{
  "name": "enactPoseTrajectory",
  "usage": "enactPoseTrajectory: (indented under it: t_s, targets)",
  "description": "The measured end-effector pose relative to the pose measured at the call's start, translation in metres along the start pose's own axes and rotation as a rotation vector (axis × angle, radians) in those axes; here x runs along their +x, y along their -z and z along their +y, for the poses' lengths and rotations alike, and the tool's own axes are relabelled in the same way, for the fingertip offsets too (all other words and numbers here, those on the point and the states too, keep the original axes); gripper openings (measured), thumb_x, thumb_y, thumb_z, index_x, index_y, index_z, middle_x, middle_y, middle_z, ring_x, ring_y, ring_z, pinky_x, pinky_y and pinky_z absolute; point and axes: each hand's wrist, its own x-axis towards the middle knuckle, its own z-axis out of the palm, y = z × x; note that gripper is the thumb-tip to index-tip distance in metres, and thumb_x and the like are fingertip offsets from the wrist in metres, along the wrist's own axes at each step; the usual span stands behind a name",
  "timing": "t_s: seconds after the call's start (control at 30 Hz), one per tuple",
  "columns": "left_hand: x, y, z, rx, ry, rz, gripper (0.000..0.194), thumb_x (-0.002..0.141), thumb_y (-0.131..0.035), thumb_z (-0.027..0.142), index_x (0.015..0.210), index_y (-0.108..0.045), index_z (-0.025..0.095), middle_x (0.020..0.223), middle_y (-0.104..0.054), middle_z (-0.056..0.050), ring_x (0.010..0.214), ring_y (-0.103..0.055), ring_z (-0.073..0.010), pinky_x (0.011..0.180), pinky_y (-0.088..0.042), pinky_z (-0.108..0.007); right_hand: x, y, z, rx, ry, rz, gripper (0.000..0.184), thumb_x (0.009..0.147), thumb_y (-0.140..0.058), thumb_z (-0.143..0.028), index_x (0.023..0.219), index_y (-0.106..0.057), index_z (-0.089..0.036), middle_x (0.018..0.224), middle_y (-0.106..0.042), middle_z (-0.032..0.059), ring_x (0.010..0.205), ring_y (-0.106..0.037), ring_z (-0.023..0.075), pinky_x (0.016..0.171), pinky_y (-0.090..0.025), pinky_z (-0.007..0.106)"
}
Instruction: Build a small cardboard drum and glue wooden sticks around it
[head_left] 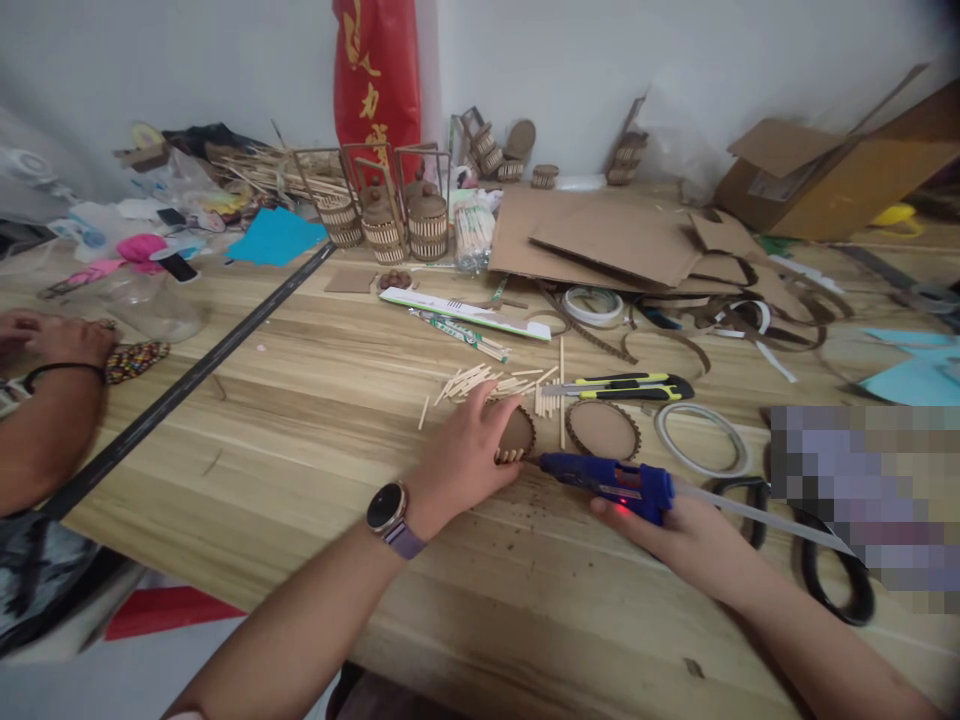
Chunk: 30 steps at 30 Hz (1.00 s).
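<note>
My left hand (pixel 469 450), with a watch on its wrist, grips a round cardboard disc (pixel 517 430) by its edge. The disc has a ridged rim, and short pale sticks line its near side. A blue hot glue gun (pixel 607 480) is in my right hand (pixel 675 540); its red light glows and a long glue stick trails out behind. The gun's nozzle points at the near rim, close to the sticks; whether it touches is too small to tell. A second ridged disc (pixel 602 430) lies to the right. Loose cut sticks (pixel 472 380) are scattered just beyond my left hand.
A yellow-black utility knife (pixel 630 387) and a white tape roll (pixel 703 440) lie near the discs. Black-handled scissors (pixel 832 570) rest by my right forearm. Cardboard sheets (pixel 600 235) and small stick-sided lanterns (pixel 384 225) stand behind. Another person's hand (pixel 75 345) works at far left.
</note>
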Motion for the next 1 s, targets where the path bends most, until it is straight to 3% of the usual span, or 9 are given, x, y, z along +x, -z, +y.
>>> enactPoseTrajectory:
  t_s: [0.23, 1.0]
  targets:
    - [0.000, 0.001, 0.000, 0.014, 0.007, -0.011, 0.072, 0.074, -0.076, 0.022, 0.136, -0.040, 0.023, 0.146, -0.035, -0.016, 0.136, -0.041, -0.0350, 0.106, -0.045, -0.052, -0.002, -0.005, 0.006, -0.024, 0.010, 0.018, 0.035, 0.083, -0.055, -0.053, 0.086, -0.074, -0.025, 0.087, -0.077, 0.0046, 0.080, -0.071, 0.0253, 0.071, -0.058, 0.035]
    - [0.000, 0.001, 0.001, 0.003, 0.009, -0.011, 0.070, 0.075, -0.074, 0.022, 0.136, -0.040, 0.024, 0.146, -0.036, -0.016, 0.136, -0.040, -0.0349, 0.106, -0.044, -0.052, 0.000, -0.003, -0.006, -0.086, 0.000, 0.026, 0.036, 0.081, -0.052, -0.050, 0.083, -0.075, -0.022, 0.087, -0.078, 0.0077, 0.080, -0.074, 0.0284, 0.069, -0.059, 0.037]
